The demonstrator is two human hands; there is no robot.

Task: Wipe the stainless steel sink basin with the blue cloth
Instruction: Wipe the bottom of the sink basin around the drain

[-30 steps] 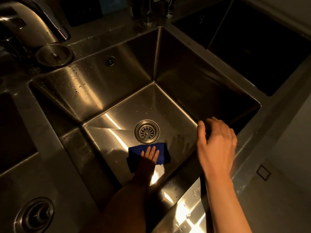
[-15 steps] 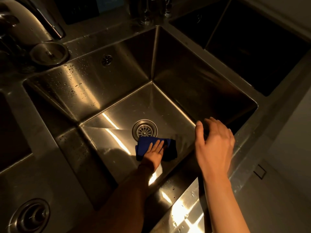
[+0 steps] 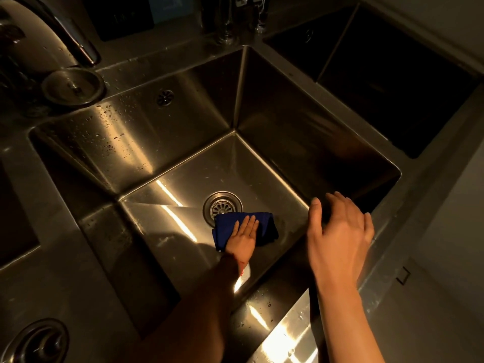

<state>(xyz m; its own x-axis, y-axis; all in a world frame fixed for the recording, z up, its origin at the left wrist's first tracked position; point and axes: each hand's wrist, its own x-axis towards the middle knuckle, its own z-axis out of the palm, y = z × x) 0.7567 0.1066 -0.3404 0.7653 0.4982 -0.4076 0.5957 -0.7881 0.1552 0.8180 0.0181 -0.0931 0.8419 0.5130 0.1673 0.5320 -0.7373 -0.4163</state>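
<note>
1. Basin [image 3: 162, 132] of stainless steel, deep and square, sunk in the middle of the worktop [image 3: 293, 334]; its floor carries a round drain strainer [image 3: 223, 207] and the blue cloth [image 3: 264, 226].
2. Water droplets speck the basin's far-left wall, where a small round overflow grille [image 3: 165, 97] sits near the rim.
3. Blue cloth: dark blue, folded into a thick, rumpled pad, lying flat on the basin floor just on the near side of the drain strainer, its far edge overlapping the strainer's rim.
4. Left hand [image 3: 243, 235] reaches down into the basin and presses flat on the cloth, fingers straight and together, palm down; the forearm is in shadow.
5. Right hand [image 3: 340, 237] is above the basin's near-right rim, fingers loosely bent and slightly spread, holding nothing; whether it touches the rim I cannot tell.
6. Hands are apart, the right well clear of the cloth.
7. Second, dark basin [image 3: 392, 82] lies toward the worktop's far-right corner; its contents are too dark to make out.
8. Another drain [image 3: 35, 341] shows at the near-left corner, in a separate basin.
9. Round metal lid [image 3: 73, 86] with a small knob rests on the worktop beyond the basin's far-left rim, beside a curved tap [image 3: 52, 30].
10. Clear glass items [image 3: 230, 19] stand at the far edge, behind the basin's back corner.
</note>
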